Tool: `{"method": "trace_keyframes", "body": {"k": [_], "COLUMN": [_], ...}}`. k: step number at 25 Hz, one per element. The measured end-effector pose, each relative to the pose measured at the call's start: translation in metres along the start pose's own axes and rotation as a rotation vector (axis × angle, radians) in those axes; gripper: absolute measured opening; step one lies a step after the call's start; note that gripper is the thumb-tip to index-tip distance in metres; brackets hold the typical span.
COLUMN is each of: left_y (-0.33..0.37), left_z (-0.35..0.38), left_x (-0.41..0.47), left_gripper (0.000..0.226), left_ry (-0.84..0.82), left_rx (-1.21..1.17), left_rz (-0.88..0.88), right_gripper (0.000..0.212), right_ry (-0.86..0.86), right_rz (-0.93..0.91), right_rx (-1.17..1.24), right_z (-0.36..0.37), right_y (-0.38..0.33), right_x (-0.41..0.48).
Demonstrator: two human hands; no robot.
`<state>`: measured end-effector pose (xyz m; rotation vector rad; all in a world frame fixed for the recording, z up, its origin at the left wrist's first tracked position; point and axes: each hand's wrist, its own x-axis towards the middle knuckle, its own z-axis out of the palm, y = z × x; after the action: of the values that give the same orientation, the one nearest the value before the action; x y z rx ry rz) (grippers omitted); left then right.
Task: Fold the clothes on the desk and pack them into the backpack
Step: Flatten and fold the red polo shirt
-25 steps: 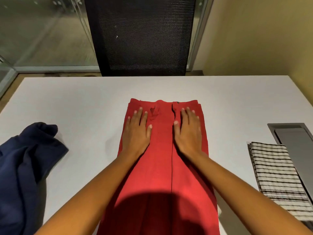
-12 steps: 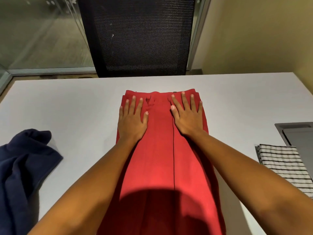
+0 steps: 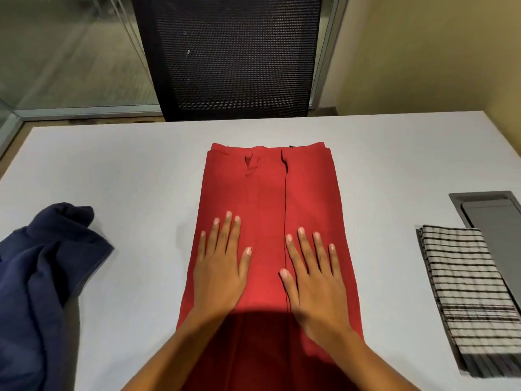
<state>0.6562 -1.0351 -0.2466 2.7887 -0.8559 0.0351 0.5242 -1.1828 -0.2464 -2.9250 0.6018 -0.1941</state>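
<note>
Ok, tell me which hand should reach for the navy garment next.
Probably the left. The left hand lies flat on the red trousers, nearer the navy garment at the left of the desk; the right hand would have to cross over.

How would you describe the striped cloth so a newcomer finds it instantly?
Start at the white desk and go to its right edge, beside the grey recessed hatch. The folded cloth there alone is striped, unlike the plain red trousers and navy garment.
</note>
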Motion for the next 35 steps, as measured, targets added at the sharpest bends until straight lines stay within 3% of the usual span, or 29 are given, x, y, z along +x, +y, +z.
{"method": "trace_keyframes", "body": {"k": [5, 10, 13, 19, 25, 28, 30, 33, 35], "left_y": [-0.004, -0.004, 0.002, 0.006, 0.019, 0.028, 0.033, 0.042, 0.047], "left_z": [0.001, -0.007, -0.018, -0.038, -0.068, -0.075, -0.078, -0.086, -0.091], "left_x": [0.045, 0.067, 0.028, -0.123, -0.213, -0.233, -0.236, -0.237, -0.233], "left_gripper": [0.063, 0.075, 0.081, 0.063, 0.070, 0.066, 0.064, 0.055, 0.060], "left_ry": [0.003, -0.116, -0.185, -0.218, -0.270, -0.262, -0.266, -0.244, -0.258], "left_rx": [0.004, -0.010, -0.072, -0.151, -0.256, -0.334, -0.345, -0.388, -0.417], "left_rz": [-0.041, -0.068, -0.037, 0.117, 0.120, 0.090, 0.077, 0.161, 0.246], "right_gripper": [0.058, 0.058, 0.062, 0.056, 0.053, 0.038, 0.037, 0.042, 0.040], "right_ry": [-0.025, -0.094, -0.120, -0.129, -0.161, -0.130, -0.118, -0.183, -0.146], "right_rz": [-0.040, -0.078, -0.093, -0.105, 0.094, 0.149, 0.306, 0.565, 0.566], "right_rx": [-0.052, -0.034, 0.086, 0.334, 0.579, 0.626, 0.710, 0.888, 0.924], "right_z": [0.001, -0.001, -0.008, -0.028, -0.064, -0.078, -0.087, -0.109, -0.125], "right_y": [0.007, 0.013, 0.013, 0.006, -0.019, -0.038, -0.048, -0.055, -0.061], "right_x": [0.058, 0.089, 0.055, -0.095, -0.201, -0.221, -0.221, -0.217, -0.219]}}
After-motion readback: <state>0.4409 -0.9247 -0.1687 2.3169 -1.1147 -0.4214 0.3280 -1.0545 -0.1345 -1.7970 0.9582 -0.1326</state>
